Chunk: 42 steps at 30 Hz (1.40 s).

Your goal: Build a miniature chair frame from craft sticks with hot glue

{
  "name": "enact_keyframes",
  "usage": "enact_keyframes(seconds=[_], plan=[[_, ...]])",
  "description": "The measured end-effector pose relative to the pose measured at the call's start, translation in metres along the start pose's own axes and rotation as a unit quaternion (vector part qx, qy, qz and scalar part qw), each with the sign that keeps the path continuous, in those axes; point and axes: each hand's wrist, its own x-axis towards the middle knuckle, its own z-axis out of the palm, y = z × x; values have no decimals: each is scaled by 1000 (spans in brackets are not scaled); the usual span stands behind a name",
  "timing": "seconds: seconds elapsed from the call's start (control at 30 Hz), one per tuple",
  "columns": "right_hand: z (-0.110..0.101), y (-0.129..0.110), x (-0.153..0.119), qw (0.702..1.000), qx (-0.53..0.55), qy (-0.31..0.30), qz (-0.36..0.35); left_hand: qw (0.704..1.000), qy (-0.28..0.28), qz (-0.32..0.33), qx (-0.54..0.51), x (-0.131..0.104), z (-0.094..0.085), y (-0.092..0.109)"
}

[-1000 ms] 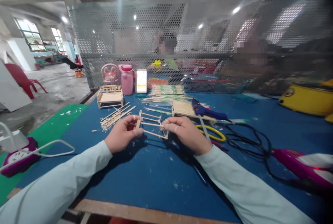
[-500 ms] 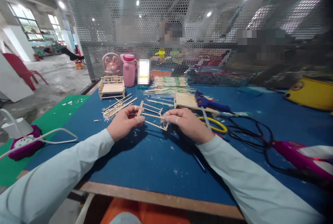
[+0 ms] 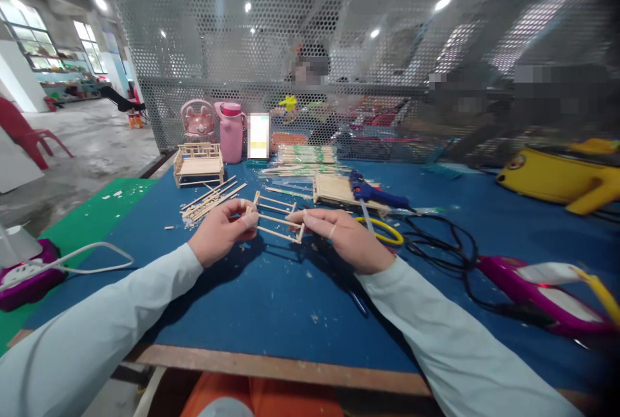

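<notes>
Between my hands, above the blue table, is a small open frame of thin wooden sticks [image 3: 277, 218]. My left hand [image 3: 223, 230] pinches its left end between thumb and fingers. At its right end, my right hand [image 3: 343, 233] holds the frame with thumb and forefinger close together; the exact contact is partly hidden. Loose wooden sticks [image 3: 213, 201] lie in a pile beyond my left hand. Behind them stands a little stick-built bench [image 3: 199, 166]. A blue glue gun [image 3: 380, 192] rests by a flat stick panel [image 3: 334, 188] past my right hand.
Bundled sticks [image 3: 307, 155], a lit phone [image 3: 259, 136] and a pink bottle [image 3: 231, 134] line the back, before a perforated metal screen [image 3: 261, 62]. At right are yellow tape [image 3: 394, 231], black cable and a purple power strip [image 3: 513, 284]. Another purple socket [image 3: 29, 272] sits left.
The view has turned slightly right, so things appear shifted left. The stick frame remains between both hands, and my right forefinger lies straighter along its right end.
</notes>
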Motion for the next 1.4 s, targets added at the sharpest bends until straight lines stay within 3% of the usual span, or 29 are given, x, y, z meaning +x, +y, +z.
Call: enact_keyframes(seconds=[0.3,0.53,0.77,1.03,1.23,1.4], plan=[[5,1,0,992,118,47,8,1000,11,7,-14,0,2,0],[9,-1,-3,993,97,65,2,998,41,-7,-54,-1,5,-1],[7,-4,-1,990,115,86,8,991,32,-32,-126,3,-1,-2],[8,-1,0,991,109,76,15,994,63,0,-93,4,0,-5],[13,-2,0,989,84,122,29,997,66,-1,-41,4,-1,-3],[15,-1,1,989,103,99,34,997,71,11,-25,4,-2,-1]])
